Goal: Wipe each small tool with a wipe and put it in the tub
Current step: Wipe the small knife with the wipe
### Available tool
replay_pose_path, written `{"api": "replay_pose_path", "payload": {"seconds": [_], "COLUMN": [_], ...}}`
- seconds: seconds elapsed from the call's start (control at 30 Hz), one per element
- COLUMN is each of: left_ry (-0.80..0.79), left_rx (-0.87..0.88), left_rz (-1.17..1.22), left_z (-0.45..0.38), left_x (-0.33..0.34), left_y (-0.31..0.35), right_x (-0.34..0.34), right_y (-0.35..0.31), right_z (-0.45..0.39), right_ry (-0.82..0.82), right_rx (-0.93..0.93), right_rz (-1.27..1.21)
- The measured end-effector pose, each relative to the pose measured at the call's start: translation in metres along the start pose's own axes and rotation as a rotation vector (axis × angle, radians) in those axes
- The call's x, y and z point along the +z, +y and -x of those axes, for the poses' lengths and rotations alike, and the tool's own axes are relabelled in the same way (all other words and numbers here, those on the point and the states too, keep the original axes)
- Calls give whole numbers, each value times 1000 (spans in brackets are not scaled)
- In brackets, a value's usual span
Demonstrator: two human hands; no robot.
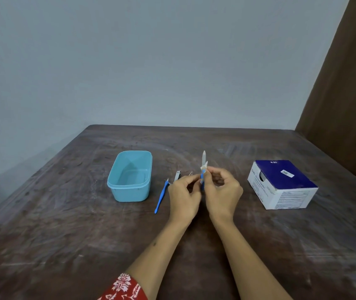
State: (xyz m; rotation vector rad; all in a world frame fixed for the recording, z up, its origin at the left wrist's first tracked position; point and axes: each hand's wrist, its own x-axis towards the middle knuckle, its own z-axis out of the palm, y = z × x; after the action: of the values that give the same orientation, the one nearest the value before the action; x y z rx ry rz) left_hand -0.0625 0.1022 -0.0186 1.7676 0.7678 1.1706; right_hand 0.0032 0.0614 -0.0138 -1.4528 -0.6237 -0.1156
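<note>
Left hand (183, 195) pinched the file (203, 167) by its blue handle; right hand (222, 187) pinched wipe (204, 166) around the blade. Light, stiff, thin; handle looked like the safest grip.

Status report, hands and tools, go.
Left hand holds nail file upright; right hand pinches wipe on it. Tub empty. Two tools on table.
</note>
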Motion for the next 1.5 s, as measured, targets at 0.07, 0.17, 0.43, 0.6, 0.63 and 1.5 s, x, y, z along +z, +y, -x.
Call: {"api": "replay_pose_path", "payload": {"seconds": [0.07,0.17,0.43,0.6,0.63,1.5], "left_ry": [13,-41,-55,-93,-99,-117], "left_rx": [-22,-18,-5,-48,-48,-56], "left_rz": [34,45,62,99,102,31], "left_z": [-1,-1,0,0,-1,9], "left_x": [0,-1,-1,0,0,-9], "left_y": [-1,0,-2,-5,-5,0], "right_x": [0,-2,-2,-2,-2,-9], "right_y": [1,-2,2,4,4,0], "right_z": [2,-1,-1,-5,-6,4], "right_ry": [-26,-3,20,-2,-3,-35], "right_rx": [-80,-211,-302,-360,-363,-312], "right_rz": [55,88,198,220,221,250]}}
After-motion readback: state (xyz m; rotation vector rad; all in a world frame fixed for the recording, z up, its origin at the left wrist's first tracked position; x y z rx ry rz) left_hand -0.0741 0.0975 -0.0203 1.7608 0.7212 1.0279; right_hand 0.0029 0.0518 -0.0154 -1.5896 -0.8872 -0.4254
